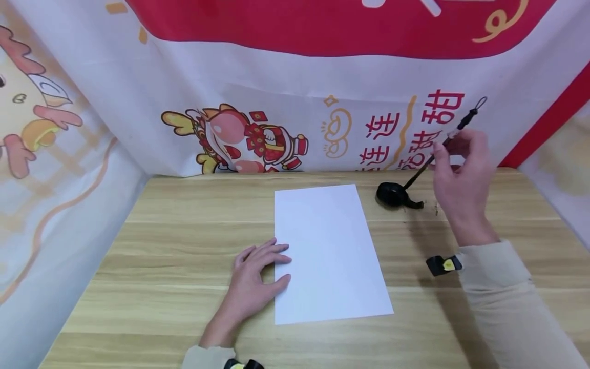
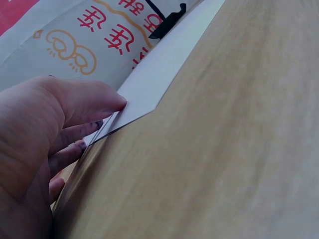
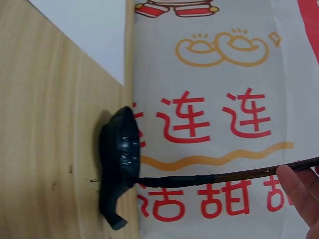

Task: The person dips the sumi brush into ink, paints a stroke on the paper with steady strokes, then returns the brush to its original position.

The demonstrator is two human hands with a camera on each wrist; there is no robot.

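Observation:
A sheet of white paper [image 1: 327,251] lies on the table in front of me. My left hand [image 1: 252,279] rests at its left edge, the fingers spread and fingertips touching the sheet; dark smudges mark some fingers in the left wrist view. Up at the right, my right hand [image 1: 465,182] pinches a writing brush [image 1: 418,171] by its dark shaft, tilted, with a hanging loop at the top end. The brush's dark tip meets a small black ink dish [image 3: 117,149] with a curved handle. Whether the bristles touch the ink inside cannot be seen.
The wood-grain table [image 1: 175,271] carries small dark specks beside the dish. A printed white and red cloth [image 1: 276,77] hangs along the table's back edge, and another printed cloth [image 1: 92,215] hangs at the left. Small black devices [image 1: 443,265] sit at both wrists.

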